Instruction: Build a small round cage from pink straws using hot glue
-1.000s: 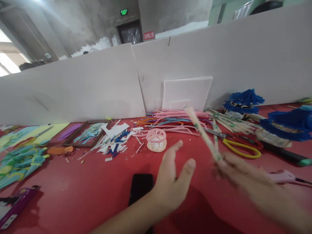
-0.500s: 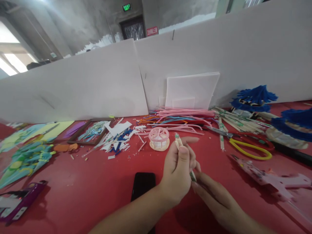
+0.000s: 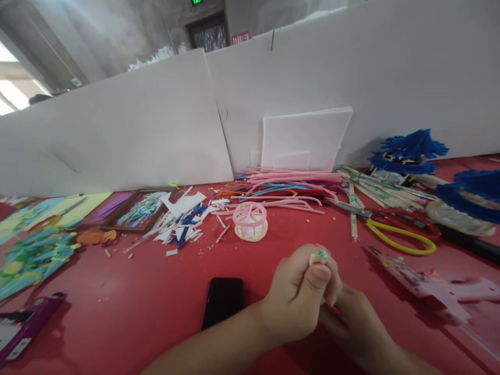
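Note:
My left hand (image 3: 299,294) is closed in a fist around wrapped chopsticks (image 3: 321,255). Only their pale, green-printed end shows, above my thumb. Just below and to the right, my right hand (image 3: 351,317) touches the left one, its fingers curled at the lower end of the chopsticks. My fingers cover most of their length. Beyond the hands stands a small round pink and white piece (image 3: 250,221) with a spoked top. A black phone (image 3: 223,302) lies left of my left hand.
Pink pipe cleaners (image 3: 292,179) and a bundle of wrapped chopsticks (image 3: 375,190) lie along the back. To the right are yellow-and-red-handled scissors (image 3: 398,239), a pink glue gun (image 3: 437,291) and blue-topped models (image 3: 410,153). Paper scraps (image 3: 183,213) and a framed tray (image 3: 111,225) lie left.
Both hands have moved down and right, nearer the table front. The chopsticks have turned so that mostly their end shows; the right hand has closed in behind the left.

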Demonstrator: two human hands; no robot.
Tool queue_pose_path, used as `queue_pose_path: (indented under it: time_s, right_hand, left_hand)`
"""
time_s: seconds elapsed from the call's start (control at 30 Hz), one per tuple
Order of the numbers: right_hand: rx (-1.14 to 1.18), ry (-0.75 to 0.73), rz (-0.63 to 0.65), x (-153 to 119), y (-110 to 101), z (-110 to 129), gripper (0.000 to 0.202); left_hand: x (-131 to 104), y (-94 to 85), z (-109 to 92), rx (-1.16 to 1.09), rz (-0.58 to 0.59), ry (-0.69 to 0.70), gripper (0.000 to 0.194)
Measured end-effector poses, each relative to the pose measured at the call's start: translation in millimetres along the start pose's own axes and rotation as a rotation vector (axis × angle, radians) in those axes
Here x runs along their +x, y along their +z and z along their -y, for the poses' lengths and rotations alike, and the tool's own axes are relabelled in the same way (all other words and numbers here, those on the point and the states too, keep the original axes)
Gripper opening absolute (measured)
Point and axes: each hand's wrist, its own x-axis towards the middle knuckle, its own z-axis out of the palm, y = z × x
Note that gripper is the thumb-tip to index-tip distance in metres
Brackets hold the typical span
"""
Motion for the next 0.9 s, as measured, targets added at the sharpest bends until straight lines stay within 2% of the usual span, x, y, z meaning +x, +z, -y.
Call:
queue_pose_path:
  time_s: [0.27,0.4,0.63,0.8,0.9]
  right_hand:
    - [0.027,0.051,0.021,-9,4,-9,0.019]
    - [0.002,0.065,0.027,-15,2,-16,0.016]
    - [-0.108,0.1,0.188,-25,2,-27,0.027]
    - [-0.099,0.13,0.236,-28,9,-29,0.02]
    - [-0.068,0.115,0.263,-19,0,-27,0.015]
  left_hand:
    - [-5,-0.7,12,0.023,-0.038,-0.109,0.053]
    - [-8,-4.6,18,0.171,-0.01,-0.103,0.056]
    - [-6,-19.1,22,0.351,0.091,-0.026,0.054]
    - [-8,-20.7,23,0.379,0.138,-0.062,0.055]
    - [-8,-19.1,23,0.398,0.105,-0.082,0.056]
